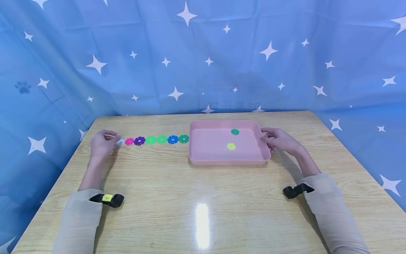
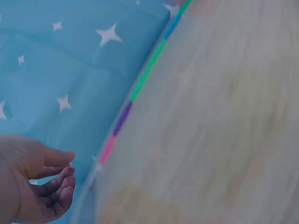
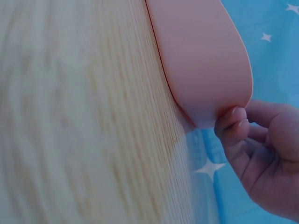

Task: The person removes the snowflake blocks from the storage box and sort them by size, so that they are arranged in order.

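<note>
My left hand (image 1: 104,143) is at the far left end of a row of flower-shaped discs. Its thumb and fingertips come together at a pale, see-through flower-shaped disc (image 1: 120,142) and appear to pinch its left edge; in the left wrist view this contact is hard to make out. Beside that disc lie a pink disc (image 1: 129,141), a purple disc (image 1: 139,140) and several green and blue ones, running to the tray. My right hand (image 1: 279,141) grips the right wall of the pink tray (image 1: 228,162), thumb over the rim. A green disc (image 1: 235,131) and a yellow-green disc (image 1: 231,146) lie inside the tray.
Everything lies on a light wood table (image 1: 158,190). A blue curtain (image 1: 203,70) with white stars hangs behind the table and at its sides. Black straps with cameras sit on both sleeved wrists. The row's last green disc (image 1: 183,138) sits against the tray's left side.
</note>
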`<state>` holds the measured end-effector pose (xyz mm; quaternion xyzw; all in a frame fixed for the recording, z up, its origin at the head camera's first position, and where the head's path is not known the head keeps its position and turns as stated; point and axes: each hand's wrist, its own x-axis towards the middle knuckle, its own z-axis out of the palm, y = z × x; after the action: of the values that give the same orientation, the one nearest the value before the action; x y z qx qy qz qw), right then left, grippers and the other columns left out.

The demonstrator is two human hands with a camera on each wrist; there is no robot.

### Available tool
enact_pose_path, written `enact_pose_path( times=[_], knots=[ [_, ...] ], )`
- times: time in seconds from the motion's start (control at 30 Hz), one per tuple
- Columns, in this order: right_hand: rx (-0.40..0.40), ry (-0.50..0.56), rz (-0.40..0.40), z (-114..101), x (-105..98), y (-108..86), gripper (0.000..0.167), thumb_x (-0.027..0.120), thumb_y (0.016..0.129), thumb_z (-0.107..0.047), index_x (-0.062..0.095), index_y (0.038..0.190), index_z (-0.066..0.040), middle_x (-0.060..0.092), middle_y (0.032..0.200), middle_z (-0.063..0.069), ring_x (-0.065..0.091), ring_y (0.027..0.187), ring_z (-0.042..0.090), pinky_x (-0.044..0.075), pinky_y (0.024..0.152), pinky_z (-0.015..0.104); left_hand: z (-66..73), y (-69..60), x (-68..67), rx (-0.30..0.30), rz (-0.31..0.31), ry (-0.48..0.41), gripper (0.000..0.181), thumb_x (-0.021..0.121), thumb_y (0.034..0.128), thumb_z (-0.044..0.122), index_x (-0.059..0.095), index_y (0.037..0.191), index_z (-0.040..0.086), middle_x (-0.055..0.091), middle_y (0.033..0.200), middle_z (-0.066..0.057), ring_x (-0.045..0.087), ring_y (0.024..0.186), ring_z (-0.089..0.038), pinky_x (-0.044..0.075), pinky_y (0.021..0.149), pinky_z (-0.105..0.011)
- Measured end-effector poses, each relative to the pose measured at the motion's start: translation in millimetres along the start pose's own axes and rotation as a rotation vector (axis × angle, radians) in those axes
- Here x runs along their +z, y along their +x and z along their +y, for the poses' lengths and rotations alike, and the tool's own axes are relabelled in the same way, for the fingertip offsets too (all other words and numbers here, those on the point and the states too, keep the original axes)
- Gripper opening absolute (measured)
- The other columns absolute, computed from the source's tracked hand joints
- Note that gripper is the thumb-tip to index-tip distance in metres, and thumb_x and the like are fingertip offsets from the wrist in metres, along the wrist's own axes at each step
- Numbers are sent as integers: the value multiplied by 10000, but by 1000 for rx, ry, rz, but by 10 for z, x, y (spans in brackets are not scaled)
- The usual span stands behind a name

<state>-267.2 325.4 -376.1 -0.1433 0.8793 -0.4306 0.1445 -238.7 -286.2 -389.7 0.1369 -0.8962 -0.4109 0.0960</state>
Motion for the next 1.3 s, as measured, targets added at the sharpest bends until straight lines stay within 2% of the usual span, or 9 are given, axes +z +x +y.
enact_pose_path(
  times=[0.13, 0.3, 0.43, 0.53, 0.63, 0.9, 1.13, 1.3],
  knots=[
    [6, -4, -2, 7, 0, 6, 567, 531, 1055, -130, 301, 1523, 93, 559, 879, 168, 522, 585, 203, 484, 556, 380, 186, -43, 69, 91, -29, -60, 363, 635, 998, 230, 616, 1223, -54, 627, 1103, -222, 591, 891, -213, 500, 633, -203],
    [7, -16, -1, 12, 3, 10, 570, 528, 1056, -131, 294, 1522, 97, 562, 892, 165, 524, 584, 207, 482, 559, 382, 436, -109, 233, 182, -126, -124, 357, 654, 992, 214, 613, 1228, -51, 632, 1091, -215, 621, 918, -239, 536, 713, -235],
    [6, -17, -1, 3, 4, 6, 572, 537, 1053, -138, 302, 1521, 93, 563, 893, 164, 528, 586, 212, 488, 563, 383, 624, -170, 393, 226, -206, -145, 339, 645, 999, 210, 605, 1236, -30, 632, 1115, -205, 589, 1015, -271, 490, 792, -280],
    [4, -16, -1, -8, 8, -2, 567, 539, 1053, -144, 314, 1518, 90, 560, 884, 159, 530, 588, 210, 492, 566, 390, 775, -211, 526, 250, -261, -176, 313, 645, 1001, 192, 607, 1230, -18, 630, 1098, -192, 591, 1018, -298, 494, 816, -327],
    [3, -14, 3, -8, 10, -3, 560, 540, 1052, -151, 328, 1513, 86, 558, 873, 154, 532, 586, 210, 491, 565, 395, 936, -261, 656, 287, -291, -195, 291, 654, 996, 169, 620, 1217, -18, 637, 1061, -176, 596, 991, -293, 495, 836, -351],
    [11, -34, 9, 38, -10, 16, 573, 547, 1050, -167, 325, 1519, 75, 561, 862, 149, 544, 588, 207, 487, 558, 379, 1364, -431, 1084, 394, -353, -241, 239, 677, 972, 108, 638, 1170, -20, 648, 973, -135, 618, 922, -262, 517, 814, -352],
    [16, -24, 7, 48, -7, 16, 577, 550, 1050, -165, 320, 1522, 74, 558, 871, 165, 551, 594, 238, 500, 566, 387, 1671, -615, 1518, 469, -432, -232, 187, 680, 962, 74, 658, 1124, -16, 632, 923, -89, 596, 854, -213, 489, 756, -281],
    [18, -22, 8, 36, -5, 11, 574, 552, 1049, -166, 325, 1522, 68, 559, 872, 167, 551, 597, 233, 506, 573, 392, 1864, -731, 1752, 537, -491, -238, 176, 658, 969, 36, 653, 1126, -42, 632, 936, -106, 589, 849, -210, 500, 779, -267]
  ],
)
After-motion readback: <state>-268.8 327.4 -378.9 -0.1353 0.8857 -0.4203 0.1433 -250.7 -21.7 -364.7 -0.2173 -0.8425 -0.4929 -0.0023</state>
